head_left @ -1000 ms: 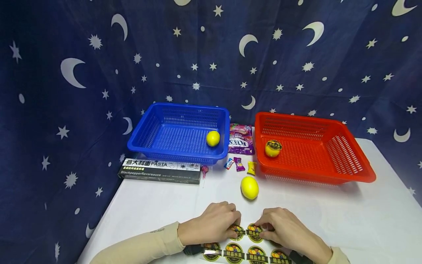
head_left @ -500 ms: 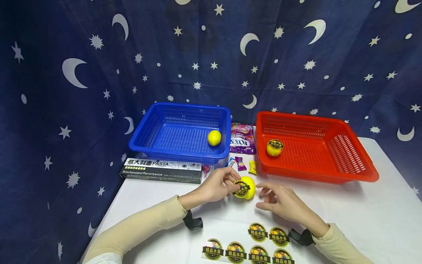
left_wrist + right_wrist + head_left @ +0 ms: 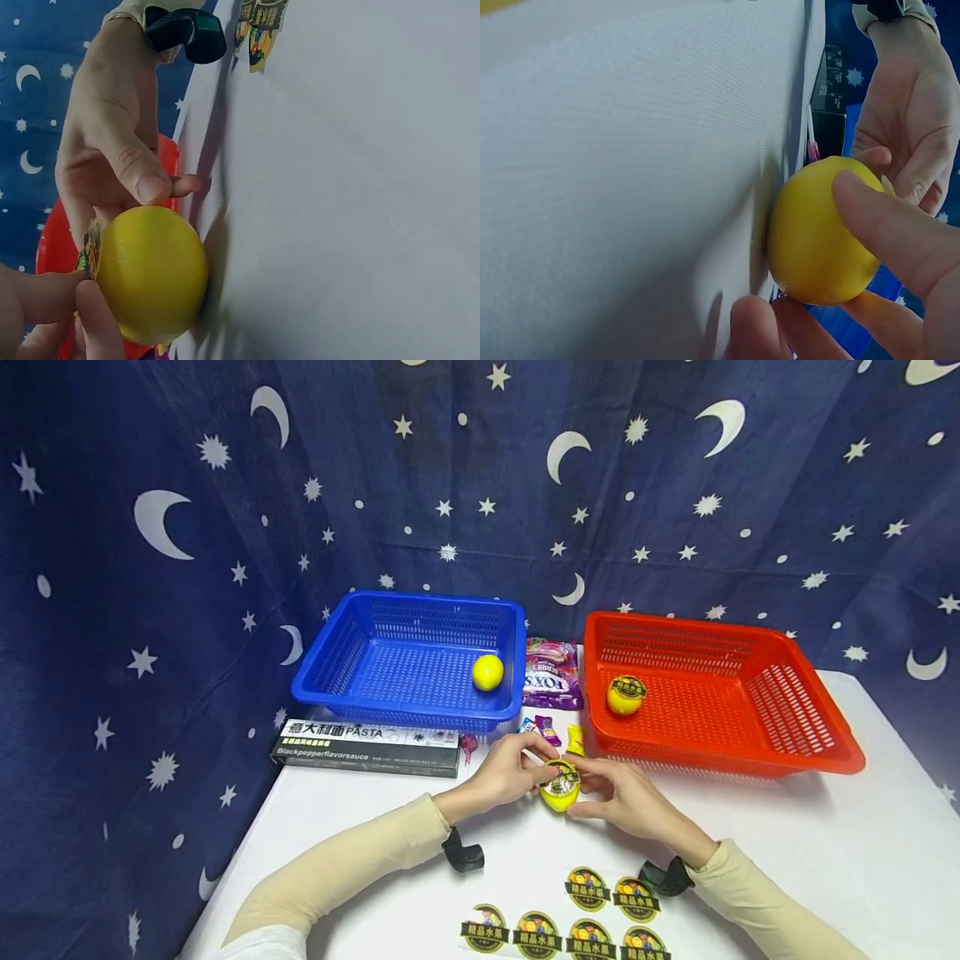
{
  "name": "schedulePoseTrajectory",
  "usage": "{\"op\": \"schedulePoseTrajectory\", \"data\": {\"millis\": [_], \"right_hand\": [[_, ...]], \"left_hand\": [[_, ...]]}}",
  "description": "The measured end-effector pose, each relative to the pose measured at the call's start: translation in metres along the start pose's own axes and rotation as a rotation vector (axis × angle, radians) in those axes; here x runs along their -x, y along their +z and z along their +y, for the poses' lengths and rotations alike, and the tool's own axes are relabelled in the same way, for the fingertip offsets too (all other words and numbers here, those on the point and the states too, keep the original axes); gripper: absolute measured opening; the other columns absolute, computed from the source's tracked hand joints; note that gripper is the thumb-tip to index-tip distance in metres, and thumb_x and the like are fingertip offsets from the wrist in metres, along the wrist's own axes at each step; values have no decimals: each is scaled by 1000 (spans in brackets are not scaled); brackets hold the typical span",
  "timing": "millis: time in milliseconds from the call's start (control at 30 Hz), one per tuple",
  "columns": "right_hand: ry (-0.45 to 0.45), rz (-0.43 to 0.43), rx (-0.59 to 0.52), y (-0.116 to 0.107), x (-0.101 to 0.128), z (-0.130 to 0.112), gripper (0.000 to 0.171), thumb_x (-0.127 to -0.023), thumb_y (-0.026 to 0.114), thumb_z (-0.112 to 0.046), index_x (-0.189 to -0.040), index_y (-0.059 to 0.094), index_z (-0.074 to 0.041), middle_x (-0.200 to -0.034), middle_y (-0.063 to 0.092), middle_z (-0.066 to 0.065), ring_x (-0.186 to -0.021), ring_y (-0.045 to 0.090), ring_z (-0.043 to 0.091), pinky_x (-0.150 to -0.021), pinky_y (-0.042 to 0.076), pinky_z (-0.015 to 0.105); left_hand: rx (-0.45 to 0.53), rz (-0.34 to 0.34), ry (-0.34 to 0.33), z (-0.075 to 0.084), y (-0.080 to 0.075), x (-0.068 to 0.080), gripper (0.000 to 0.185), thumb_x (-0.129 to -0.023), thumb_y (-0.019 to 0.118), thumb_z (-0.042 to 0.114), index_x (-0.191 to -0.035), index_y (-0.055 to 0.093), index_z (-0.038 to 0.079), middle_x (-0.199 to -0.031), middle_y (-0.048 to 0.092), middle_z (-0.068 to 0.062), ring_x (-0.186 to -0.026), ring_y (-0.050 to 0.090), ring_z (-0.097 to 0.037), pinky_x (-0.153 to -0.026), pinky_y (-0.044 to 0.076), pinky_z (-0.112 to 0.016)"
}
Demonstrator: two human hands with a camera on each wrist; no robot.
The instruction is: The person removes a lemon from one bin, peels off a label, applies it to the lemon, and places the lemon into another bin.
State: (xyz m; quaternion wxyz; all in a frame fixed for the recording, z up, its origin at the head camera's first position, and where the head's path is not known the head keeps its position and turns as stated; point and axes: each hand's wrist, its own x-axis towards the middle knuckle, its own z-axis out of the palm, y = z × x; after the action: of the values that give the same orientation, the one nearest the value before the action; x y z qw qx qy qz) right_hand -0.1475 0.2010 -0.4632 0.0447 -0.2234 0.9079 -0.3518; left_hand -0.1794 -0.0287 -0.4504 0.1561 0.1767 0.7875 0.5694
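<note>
Where both hands meet, smooth round lemon

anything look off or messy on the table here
Nothing looks spilled or damaged. The loose candies and candy bag lie scattered between the blue basket and red basket, outside both. Both hands hold the lemon.
</note>
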Motion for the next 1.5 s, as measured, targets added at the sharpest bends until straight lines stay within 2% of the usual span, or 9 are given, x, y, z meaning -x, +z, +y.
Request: {"op": "schedulePoseTrajectory", "data": {"millis": [233, 433, 633, 767, 833, 1000, 1200, 1367, 1500], "right_hand": [[-3, -16, 14, 0, 0, -1, 75, -78, 89, -30, -146, 59, -16, -119, 75, 3, -99, 74, 16, -87, 55, 31], [-19, -42, 30, -5, 1, 0, 77, -80, 87, -34, -147, 57, -11, -125, 74, 7, -104, 74, 19, -88, 56, 32], [-56, 147, -63, -10, 2, -3, 50, -82, 87, -24, -128, 72, -10, -119, 76, 11, -84, 75, 16, -67, 57, 25], [-107, 216, -23, -3, -1, -6, 22, -84, 85, -21, -105, 82, -14, -114, 77, 7, -78, 72, 9, -63, 56, 22], [-113, 217, 2, 0, -2, -6, 17, -83, 86, -21, -99, 84, -16, -110, 78, 4, -86, 73, 12, -65, 57, 21], [-72, 220, -27, 1, -4, -7, 14, -80, 88, -18, -93, 84, -16, -108, 79, 3, -98, 75, 23, -71, 60, 23], [-25, 229, -35, 1, -4, -6, 13, -78, 89, -19, -89, 84, -16, -107, 80, 3, -99, 75, 23, -74, 61, 23], [2, 210, -55, 2, -3, -6, 20, -78, 90, -19, -95, 81, -16, -106, 79, 2, -97, 75, 19, -77, 62, 28], [23, 122, -64, 2, -3, -7, 52, -75, 92, -33, -118, 71, -13, -112, 76, 8, -90, 74, 17, -77, 61, 29]], "left_hand": [[-173, 34, 93, -2, 2, 1, 19, -90, 78, 14, -109, 78, 12, -110, 76, -6, -65, 71, -14, -51, 49, -20], [-362, 103, 207, 0, 3, 3, 16, -89, 81, 21, -105, 80, 16, -105, 77, -2, -74, 67, -1, -66, 51, -16], [-478, 133, 315, 0, 6, 3, 9, -90, 80, 24, -96, 83, 18, -94, 79, 4, -84, 72, -8, -73, 50, -13], [-464, 116, 313, -2, 5, 4, 14, -91, 79, 25, -100, 84, 16, -101, 81, 2, -87, 74, -7, -72, 52, -11], [-444, 99, 292, -3, 4, 6, 18, -91, 79, 26, -104, 83, 15, -108, 80, 0, -90, 75, -9, -70, 52, -10], [-395, 73, 243, -7, -1, 10, 24, -88, 82, 27, -109, 82, 15, -119, 77, -2, -95, 76, -13, -69, 53, -12], [-384, 91, 233, -9, 0, 7, 23, -85, 84, 26, -104, 82, 13, -116, 77, -3, -104, 75, -17, -80, 55, -16], [-399, 104, 235, -9, 3, 6, 25, -84, 85, 27, -104, 81, 13, -116, 77, -2, -111, 74, -19, -92, 57, -23], [-421, 109, 243, -7, 5, 7, 24, -84, 84, 27, -104, 81, 13, -115, 78, -2, -112, 73, -17, -93, 56, -23]]}}
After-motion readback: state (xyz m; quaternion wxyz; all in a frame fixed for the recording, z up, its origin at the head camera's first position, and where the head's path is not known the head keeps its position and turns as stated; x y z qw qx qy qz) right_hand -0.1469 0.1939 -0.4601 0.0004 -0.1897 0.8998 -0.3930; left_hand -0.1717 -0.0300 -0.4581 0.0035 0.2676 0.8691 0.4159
